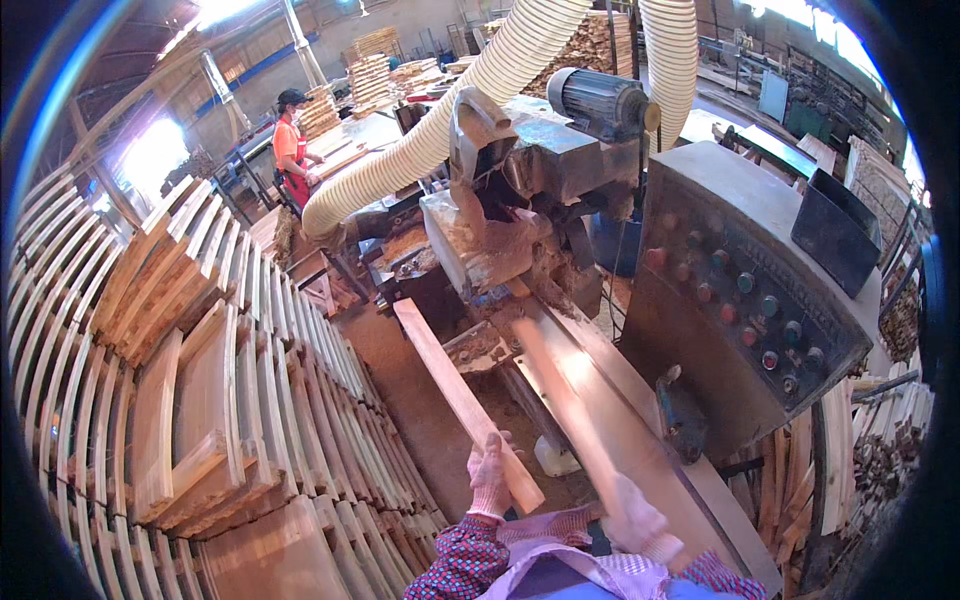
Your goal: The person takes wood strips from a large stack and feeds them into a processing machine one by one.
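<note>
My left hand (488, 472), in a pale glove, is closed around the lower part of a wooden board (445, 375). That board slants up and away, left of the machine's feed table. To the right, my right hand (636, 516) grips the near end of a second wooden board (568, 395); hand and board are smeared by motion. This second board lies along the feed table (650, 440), its far end toward the opening of a dusty woodworking machine (480, 240). The fingertips of my right hand are hard to make out.
Tall stacks of wooden strips (190, 390) line the left side. At right stands a control cabinet (745, 290) with buttons. A ribbed hose (430, 130) and a motor (600, 100) sit above the machine. A co-worker (290, 150) in orange stands at a far table.
</note>
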A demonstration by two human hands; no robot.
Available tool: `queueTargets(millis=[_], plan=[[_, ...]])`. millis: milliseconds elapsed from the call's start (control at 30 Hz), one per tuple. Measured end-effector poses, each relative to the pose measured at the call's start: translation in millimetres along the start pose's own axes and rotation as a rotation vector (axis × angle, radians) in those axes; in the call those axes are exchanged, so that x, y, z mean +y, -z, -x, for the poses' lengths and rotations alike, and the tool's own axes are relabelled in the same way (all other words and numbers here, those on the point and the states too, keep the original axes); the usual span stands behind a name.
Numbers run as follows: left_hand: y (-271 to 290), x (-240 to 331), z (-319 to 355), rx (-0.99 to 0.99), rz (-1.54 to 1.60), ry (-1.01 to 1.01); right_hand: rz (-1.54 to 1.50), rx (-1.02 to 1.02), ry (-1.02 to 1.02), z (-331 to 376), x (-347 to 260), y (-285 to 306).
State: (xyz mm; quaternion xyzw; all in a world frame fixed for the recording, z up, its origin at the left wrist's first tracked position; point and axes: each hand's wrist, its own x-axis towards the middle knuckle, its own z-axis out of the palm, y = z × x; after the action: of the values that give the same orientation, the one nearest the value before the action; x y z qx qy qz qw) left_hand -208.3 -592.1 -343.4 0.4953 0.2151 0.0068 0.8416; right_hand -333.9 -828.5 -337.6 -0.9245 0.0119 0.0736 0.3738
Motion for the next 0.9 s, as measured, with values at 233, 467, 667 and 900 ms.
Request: queueTargets(millis=[233, 467, 667, 900], plan=[[20, 13, -15, 0.087, -0.092, 0.026, 0.720, 0.351, 0.312, -65, 59, -17], [26, 38, -23, 0.123, -0.328, -0.119, 0.735, 0.359, 0.283, -285, 30, -34], [20, 13, -43, 0.135, -0.330, -0.357, -0.699, -0.264, 0.307, -215, -73, -57], [46, 81, 0, -0.416, -1.395, -0.738, -0.221, -0.147, 0.077, -66, -47, -20]])
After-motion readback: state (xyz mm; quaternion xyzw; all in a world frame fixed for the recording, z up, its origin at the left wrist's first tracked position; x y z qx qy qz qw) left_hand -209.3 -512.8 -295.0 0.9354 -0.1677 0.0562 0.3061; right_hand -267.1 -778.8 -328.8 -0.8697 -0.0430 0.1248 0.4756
